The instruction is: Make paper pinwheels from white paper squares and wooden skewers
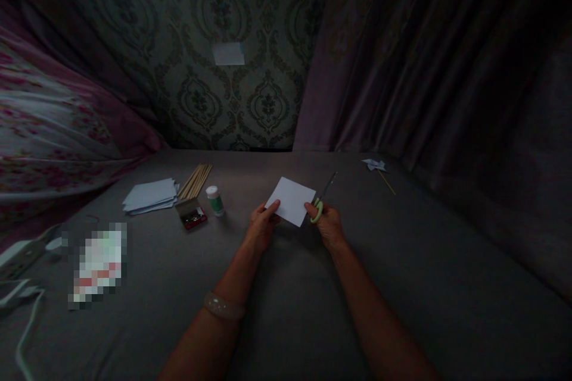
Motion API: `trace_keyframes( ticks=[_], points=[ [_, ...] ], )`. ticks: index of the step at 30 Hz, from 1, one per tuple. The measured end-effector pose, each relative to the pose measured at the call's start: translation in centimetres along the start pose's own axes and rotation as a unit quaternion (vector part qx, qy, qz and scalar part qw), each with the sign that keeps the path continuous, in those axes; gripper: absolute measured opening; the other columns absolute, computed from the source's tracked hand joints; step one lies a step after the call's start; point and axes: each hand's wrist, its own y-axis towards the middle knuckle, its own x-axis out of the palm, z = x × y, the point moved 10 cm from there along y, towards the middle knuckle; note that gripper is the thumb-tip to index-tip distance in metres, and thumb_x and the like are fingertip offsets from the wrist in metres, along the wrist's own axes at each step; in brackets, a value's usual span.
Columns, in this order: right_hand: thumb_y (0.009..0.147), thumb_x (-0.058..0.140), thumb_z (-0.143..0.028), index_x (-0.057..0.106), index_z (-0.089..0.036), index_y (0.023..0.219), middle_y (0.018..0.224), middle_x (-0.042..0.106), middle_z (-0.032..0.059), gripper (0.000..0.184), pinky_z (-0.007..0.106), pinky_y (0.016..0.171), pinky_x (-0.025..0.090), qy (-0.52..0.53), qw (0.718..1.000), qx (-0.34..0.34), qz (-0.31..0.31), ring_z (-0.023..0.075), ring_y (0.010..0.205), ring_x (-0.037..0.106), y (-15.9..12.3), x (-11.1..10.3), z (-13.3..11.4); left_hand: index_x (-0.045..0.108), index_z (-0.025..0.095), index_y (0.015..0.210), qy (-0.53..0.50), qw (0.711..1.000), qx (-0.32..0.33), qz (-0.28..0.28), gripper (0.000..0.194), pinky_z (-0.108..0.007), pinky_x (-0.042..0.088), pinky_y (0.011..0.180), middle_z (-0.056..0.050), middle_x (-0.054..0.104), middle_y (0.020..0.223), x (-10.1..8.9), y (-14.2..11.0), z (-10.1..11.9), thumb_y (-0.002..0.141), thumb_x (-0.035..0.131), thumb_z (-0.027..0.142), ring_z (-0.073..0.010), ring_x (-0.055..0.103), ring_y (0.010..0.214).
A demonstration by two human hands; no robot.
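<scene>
A square sheet of white paper (292, 202) is held up above the grey cloth in the middle of the view. My left hand (263, 223) grips its left edge, thumb on top and fingers underneath. On the other side, my right hand (328, 223) has green-handled scissors (318, 209) in its grip. Their blades point up and away to the right, clear of the sheet. The right thumb also reaches the paper's right corner. I cannot tell whether the blades are closed.
Left of the hands stand a glue bottle (215, 200) with a white cap and an open small box (194, 217). Behind them lie wooden sticks (195, 181) and a paper stack (151, 195). A paper pinwheel (374, 165) on a stick lies far right. A white cable (27, 333) runs at lower left.
</scene>
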Motion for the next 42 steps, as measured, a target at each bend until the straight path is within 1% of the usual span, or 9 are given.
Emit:
trace_keyframes(
  ticks=[8, 13, 17, 20, 23, 26, 31, 34, 42],
  points=[
    [0.058, 0.074, -0.043, 0.06, -0.015, 0.065, 0.057, 0.052, -0.0047, 0.032, 0.023, 0.055, 0.037, -0.002, 0.997, -0.071, 0.036, 0.0086, 0.055, 0.043, -0.1, -0.4, -0.7, 0.07, 0.013, 0.083, 0.01, 0.998, -0.038, -0.038, 0.039, -0.021, 0.042, 0.053, -0.006, 0.071, 0.081, 2.0, -1.4, -1.6, 0.049, 0.086, 0.025, -0.0118, 0.062, 0.062],
    [0.054, 0.074, -0.05, 0.064, -0.014, 0.068, 0.06, 0.059, -0.0007, 0.04, 0.024, 0.057, 0.04, -0.069, 0.996, -0.055, 0.029, 0.0114, 0.057, 0.049, 0.0, -0.1, -1.0, 0.067, 0.014, 0.073, -0.023, 0.999, -0.008, -0.023, 0.034, -0.02, 0.04, 0.053, -0.003, 0.069, 0.073, 1.8, -1.3, -0.4, 0.048, 0.086, 0.026, -0.0097, 0.059, 0.059],
    [0.055, 0.072, -0.055, 0.065, -0.014, 0.062, 0.059, 0.063, 0.0028, 0.042, 0.025, 0.055, 0.042, -0.165, 0.985, -0.023, -0.036, 0.0143, 0.057, 0.055, 0.0, 1.2, 0.1, 0.061, 0.015, 0.059, -0.096, 0.995, 0.018, -0.036, 0.031, -0.02, 0.043, 0.061, 0.001, 0.066, 0.069, 1.7, -1.1, 1.4, 0.045, 0.087, 0.022, -0.0083, 0.059, 0.062],
    [0.058, 0.073, -0.048, 0.069, -0.013, 0.07, 0.066, 0.068, 0.0052, 0.037, 0.027, 0.059, 0.046, -0.221, 0.967, -0.014, -0.125, 0.0187, 0.065, 0.062, -0.8, 3.0, 1.4, 0.067, 0.015, 0.065, -0.07, 0.993, 0.042, -0.084, 0.029, -0.022, 0.046, 0.072, -0.001, 0.07, 0.073, 2.8, -1.7, 2.2, 0.045, 0.087, 0.021, -0.0109, 0.062, 0.072],
    [0.063, 0.071, -0.039, 0.071, -0.017, 0.09, 0.085, 0.072, 0.0066, 0.035, 0.031, 0.073, 0.051, -0.218, 0.956, -0.042, -0.19, 0.022, 0.082, 0.066, -2.1, 4.7, 1.5, 0.073, 0.014, 0.078, 0.0, 0.989, 0.028, -0.142, 0.033, -0.024, 0.048, 0.073, -0.005, 0.072, 0.078, 4.3, -2.4, 1.4, 0.05, 0.086, 0.026, -0.0142, 0.064, 0.073],
    [0.061, 0.072, -0.032, 0.069, -0.024, 0.1, 0.098, 0.072, 0.0043, 0.039, 0.036, 0.083, 0.05, -0.206, 0.952, -0.06, -0.218, 0.0234, 0.094, 0.064, -2.8, 5.8, 1.0, 0.074, 0.013, 0.08, 0.047, 0.988, 0.003, -0.148, 0.033, -0.026, 0.048, 0.066, -0.007, 0.072, 0.077, 4.3, -2.6, 0.3, 0.054, 0.084, 0.031, -0.0156, 0.064, 0.067],
    [0.059, 0.071, -0.026, 0.067, -0.022, 0.065, 0.06, 0.065, -0.0008, 0.007, 0.032, 0.062, 0.049, -0.212, 0.945, 0.017, -0.249, 0.0173, 0.059, 0.058, -3.2, 5.8, 1.8, 0.074, 0.011, 0.078, 0.047, 0.991, 0.006, -0.122, 0.034, -0.027, 0.049, 0.069, -0.01, 0.073, 0.079, 3.5, -2.0, 0.3, 0.052, 0.085, 0.029, -0.0172, 0.065, 0.068],
    [0.06, 0.068, -0.025, 0.063, -0.019, 0.062, 0.054, 0.059, -0.0027, 0.008, 0.024, 0.046, 0.041, -0.172, 0.946, 0.073, -0.265, 0.0104, 0.046, 0.047, -3.6, 5.3, 2.5, 0.074, 0.01, 0.077, 0.035, 0.993, 0.008, -0.11, 0.035, -0.026, 0.049, 0.069, -0.011, 0.073, 0.079, 3.4, -2.0, 0.6, 0.05, 0.086, 0.027, -0.018, 0.066, 0.069],
    [0.06, 0.068, -0.022, 0.065, -0.019, 0.065, 0.049, 0.058, -0.003, 0.006, 0.024, 0.045, 0.038, -0.232, 0.96, 0.019, -0.158, 0.0118, 0.044, 0.049, -2.8, 4.6, 1.9, 0.073, 0.011, 0.075, 0.011, 0.995, 0.008, -0.098, 0.033, -0.025, 0.049, 0.068, -0.008, 0.073, 0.075, 3.0, -1.7, 0.6, 0.049, 0.086, 0.028, -0.0162, 0.065, 0.066]
  ],
)
